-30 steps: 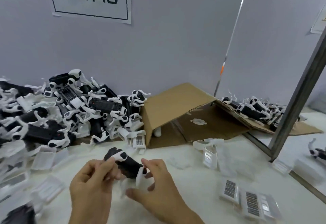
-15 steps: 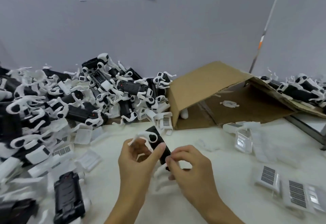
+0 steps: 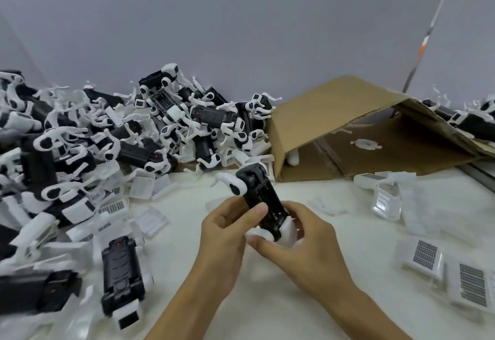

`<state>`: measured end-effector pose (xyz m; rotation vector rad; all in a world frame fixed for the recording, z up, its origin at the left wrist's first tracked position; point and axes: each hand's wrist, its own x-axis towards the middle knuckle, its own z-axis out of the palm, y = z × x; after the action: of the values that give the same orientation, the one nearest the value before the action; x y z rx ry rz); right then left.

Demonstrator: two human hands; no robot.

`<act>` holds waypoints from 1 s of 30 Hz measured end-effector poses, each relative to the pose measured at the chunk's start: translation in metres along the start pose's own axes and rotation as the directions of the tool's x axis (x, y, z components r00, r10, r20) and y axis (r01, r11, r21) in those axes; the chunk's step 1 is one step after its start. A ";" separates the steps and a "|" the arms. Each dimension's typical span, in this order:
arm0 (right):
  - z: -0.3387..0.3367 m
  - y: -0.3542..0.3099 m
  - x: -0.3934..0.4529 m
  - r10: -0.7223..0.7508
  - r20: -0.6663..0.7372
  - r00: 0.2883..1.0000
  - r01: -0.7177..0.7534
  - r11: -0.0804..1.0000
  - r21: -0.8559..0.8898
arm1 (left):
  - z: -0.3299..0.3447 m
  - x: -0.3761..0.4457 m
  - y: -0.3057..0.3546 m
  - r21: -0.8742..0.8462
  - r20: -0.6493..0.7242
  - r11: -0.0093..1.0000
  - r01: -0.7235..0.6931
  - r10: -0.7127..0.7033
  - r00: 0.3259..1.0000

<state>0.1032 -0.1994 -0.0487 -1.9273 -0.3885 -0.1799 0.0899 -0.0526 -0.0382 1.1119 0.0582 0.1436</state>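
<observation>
A black toy body with white legs (image 3: 261, 200) stands tilted above the white table, held between both hands. My left hand (image 3: 227, 235) grips its left side, thumb pressed across the black shell. My right hand (image 3: 302, 243) curls round its lower end, fingers on the white leg piece (image 3: 263, 234) there. Another white leg (image 3: 230, 181) sticks out at the upper left of the body.
A large heap of the same black-and-white toy bodies (image 3: 112, 141) fills the left and back. One black body (image 3: 122, 278) lies near the front left. An open cardboard box (image 3: 334, 120) lies on its side behind. Clear plastic parts with grid labels (image 3: 426, 255) lie at the right.
The view has shifted left and down. Both hands have turned the toy body more upright, and my right hand has moved to its lower end at the white leg.
</observation>
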 end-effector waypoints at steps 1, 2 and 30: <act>0.000 0.000 -0.001 -0.027 -0.028 0.999 0.027 1.000 0.003 | 0.000 0.000 0.000 0.012 0.014 1.000 -0.008 0.007 1.000; 0.000 0.000 -0.002 -0.051 -0.050 0.997 0.051 0.999 -0.006 | -0.001 0.000 0.000 0.028 0.025 0.999 -0.021 0.020 0.999; 0.005 -0.003 -0.010 -0.183 -0.076 0.980 0.182 0.983 -0.019 | -0.016 0.003 -0.003 0.780 0.563 -0.141 -0.610 0.584 0.585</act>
<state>0.0928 -0.1956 -0.0510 -1.8892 -0.5137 -0.3771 0.0915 -0.0396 -0.0479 2.4202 -0.5295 1.1361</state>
